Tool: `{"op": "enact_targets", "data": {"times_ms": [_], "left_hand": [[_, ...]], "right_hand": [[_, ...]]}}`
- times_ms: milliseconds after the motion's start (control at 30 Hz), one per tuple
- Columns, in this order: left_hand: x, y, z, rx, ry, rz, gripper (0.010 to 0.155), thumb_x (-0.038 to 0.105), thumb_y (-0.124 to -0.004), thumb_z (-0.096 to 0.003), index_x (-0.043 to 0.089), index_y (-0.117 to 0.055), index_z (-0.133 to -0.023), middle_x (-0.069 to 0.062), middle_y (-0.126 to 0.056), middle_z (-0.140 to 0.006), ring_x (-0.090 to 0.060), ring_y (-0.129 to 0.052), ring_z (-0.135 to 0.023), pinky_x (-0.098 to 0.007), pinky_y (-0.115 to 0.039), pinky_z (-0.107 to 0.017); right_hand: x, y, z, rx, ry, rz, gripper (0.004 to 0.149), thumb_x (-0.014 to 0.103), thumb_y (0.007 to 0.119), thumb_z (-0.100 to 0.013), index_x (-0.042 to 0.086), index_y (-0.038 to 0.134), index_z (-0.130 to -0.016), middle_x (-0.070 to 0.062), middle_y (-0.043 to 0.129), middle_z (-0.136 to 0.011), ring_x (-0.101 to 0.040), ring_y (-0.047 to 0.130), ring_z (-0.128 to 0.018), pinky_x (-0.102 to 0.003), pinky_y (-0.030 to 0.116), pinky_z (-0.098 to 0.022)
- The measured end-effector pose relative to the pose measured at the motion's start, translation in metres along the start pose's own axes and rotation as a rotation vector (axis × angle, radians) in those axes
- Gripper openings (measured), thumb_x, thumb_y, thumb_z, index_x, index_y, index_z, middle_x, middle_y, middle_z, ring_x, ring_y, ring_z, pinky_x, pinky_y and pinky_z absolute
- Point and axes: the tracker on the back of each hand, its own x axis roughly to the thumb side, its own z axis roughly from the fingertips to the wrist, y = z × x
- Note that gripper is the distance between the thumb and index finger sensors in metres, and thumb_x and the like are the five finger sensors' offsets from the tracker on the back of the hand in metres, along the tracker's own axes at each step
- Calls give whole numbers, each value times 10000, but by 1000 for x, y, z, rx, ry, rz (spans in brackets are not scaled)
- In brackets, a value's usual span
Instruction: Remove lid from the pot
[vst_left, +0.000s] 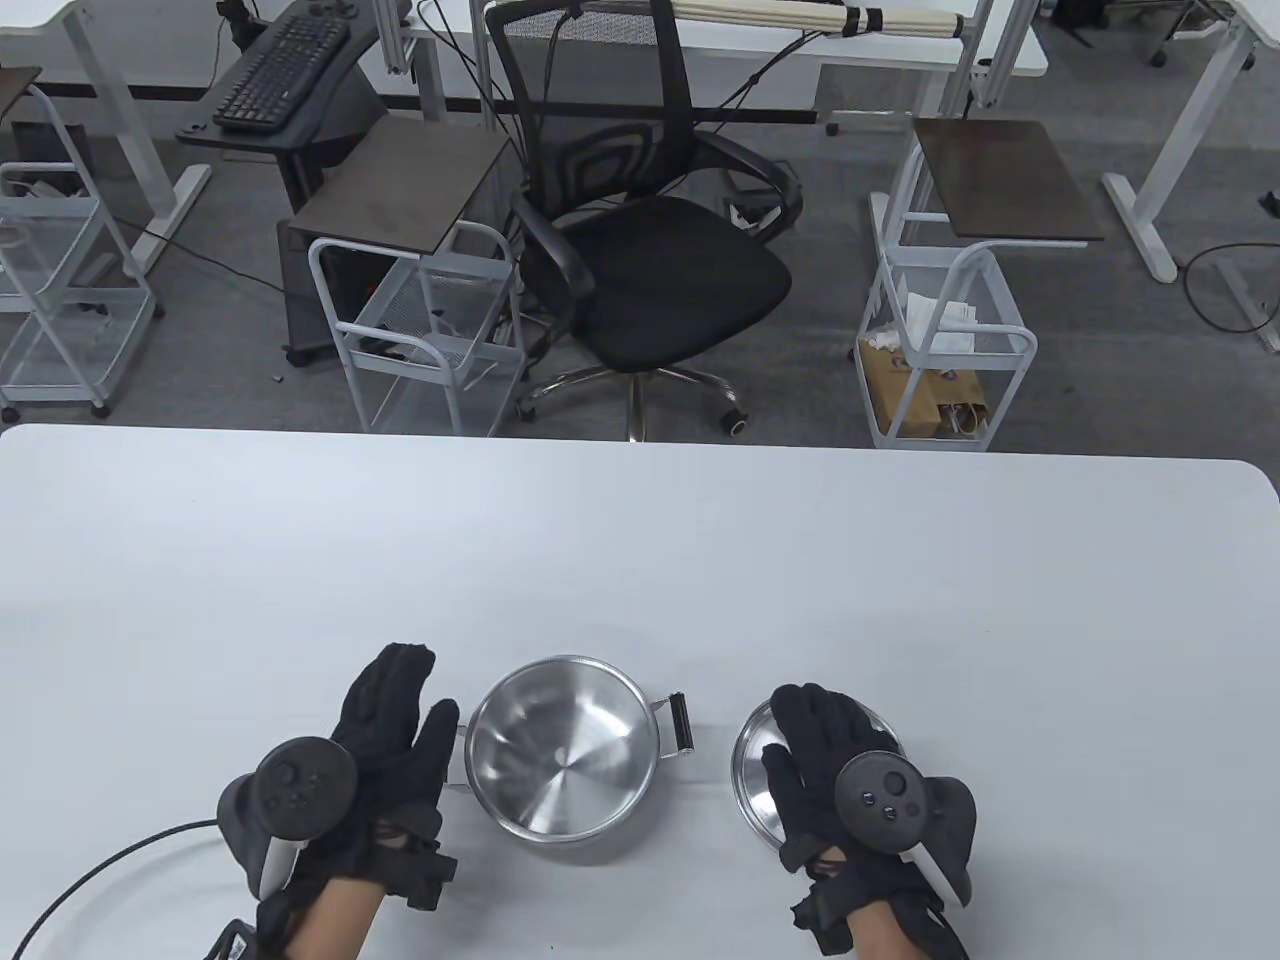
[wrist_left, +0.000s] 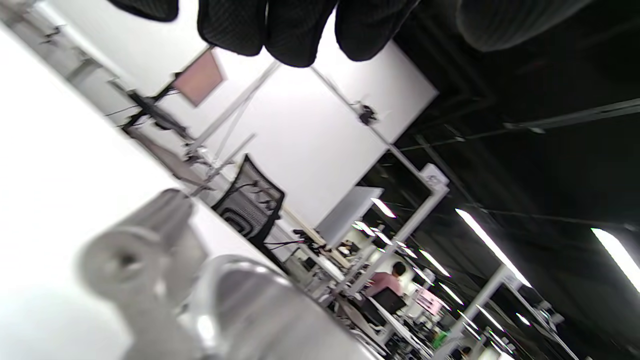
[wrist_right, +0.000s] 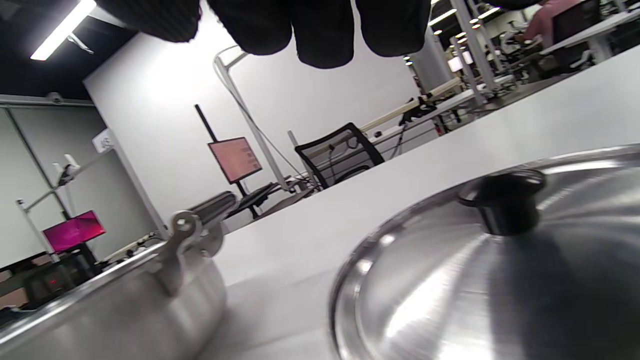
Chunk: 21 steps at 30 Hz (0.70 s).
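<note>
Fingers (vst_left: 395, 680) of my left hand (vst_left: 385, 745) in its black sensor glove were stretched out straight and together, gripping nothing, the hand set just beside the left side of the round stainless-steel pot (vst_left: 562, 757). Whether the thumb edge touched the pot's left handle I could not tell; in the left wrist view that handle (wrist_left: 135, 250) sat blurred below my fingertips (wrist_left: 295, 35), which hung free in the air.

My right hand (vst_left: 825, 765), also gloved in black, lay spread and relaxed above the round stainless-steel lid (vst_left: 765, 775), fingers extended and clasping nothing. The right wrist view showed my fingertips (wrist_right: 325, 35) well clear of the lid's black knob (wrist_right: 505, 202), with open space between them.

The pot stood upright on the white table (vst_left: 640, 560), its mouth uncovered and its shiny bowl holding nothing I could see. A black-gripped side handle (vst_left: 682, 722) stuck out on its right, toward the lid.

The lid rested flat on the table, knob up, to the right of the pot and apart from it, a strip of tabletop showing between them. Its domed, polished surface caught bright reflections.

Beyond the far edge of the table stood a black mesh office chair (vst_left: 640, 230).
</note>
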Motion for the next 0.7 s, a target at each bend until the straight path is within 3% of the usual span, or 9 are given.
{"op": "enact_targets", "data": {"times_ms": [133, 333, 467, 700], "left_hand": [[22, -1, 10, -18, -134, -69, 739, 698, -665, -469, 370, -482, -1106, -33, -467, -1217, -363, -430, -1130, -668, -369, -752], [39, -28, 18, -177, -262, -277, 828, 829, -607, -440, 456, -349, -1131, 18, -302, -1260, -318, -247, -1176, -663, -193, -762], [40, -43, 17, -250, -288, -451, 855, 879, -568, -429, 489, -271, -1129, 38, -225, -1264, -311, -171, -1175, -656, -160, -759], [34, -48, 18, -259, -270, -466, 847, 867, -580, -431, 492, -273, -1125, 34, -245, -1263, -311, -191, -1177, -656, -163, -759]], "right_hand": [[20, 4, 6, 2, -114, 41, 668, 541, 616, -533, 284, 386, -1105, -88, 338, -1206, -494, 311, -1105, -786, 267, -712], [39, 21, 8, 48, -230, 246, 718, 608, 596, -514, 335, 295, -1106, -45, 251, -1218, -450, 181, -1122, -770, 172, -718], [37, 32, 5, 99, -235, 310, 723, 610, 602, -511, 331, 298, -1105, -50, 237, -1213, -457, 166, -1113, -764, 152, -711], [37, 40, 4, 156, -227, 318, 715, 599, 609, -514, 322, 315, -1103, -62, 253, -1211, -472, 182, -1107, -765, 146, -706]]}}
